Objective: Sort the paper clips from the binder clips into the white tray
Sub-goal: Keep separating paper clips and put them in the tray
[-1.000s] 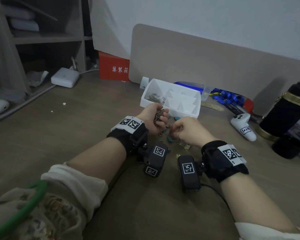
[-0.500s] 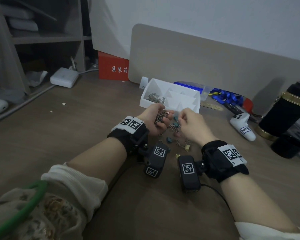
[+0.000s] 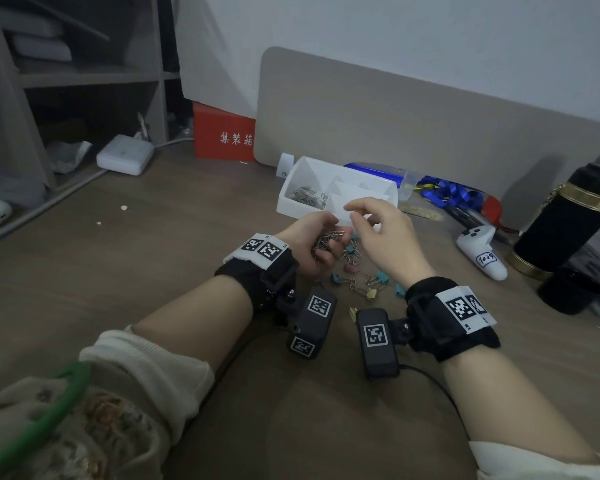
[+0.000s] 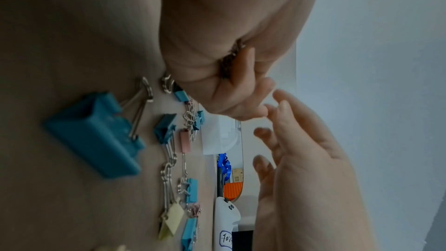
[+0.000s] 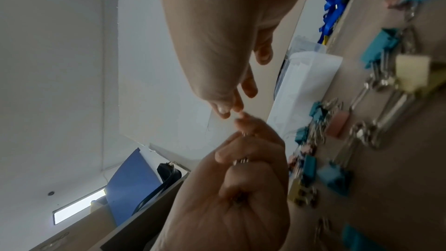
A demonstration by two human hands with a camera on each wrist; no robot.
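Left hand [image 3: 314,242] grip curled round wiry metal paper clips [image 3: 326,239]; right hand [image 3: 381,233] grip loose, empty. Glossy binder clips [image 3: 361,282] on woodgrain counter [image 3: 153,271].

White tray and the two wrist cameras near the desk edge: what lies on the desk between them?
In the head view, loose binder clips, beside the left hand gripping paper clips, short of the white tray.

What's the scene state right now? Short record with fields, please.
left hand: grips a bunch of paper clips
right hand: raised near the left hand, thumb and forefinger together; contents not visible
tray: paper clips in left compartment; other compartments look empty
binder clips: loose on table, between the wrists and the tray
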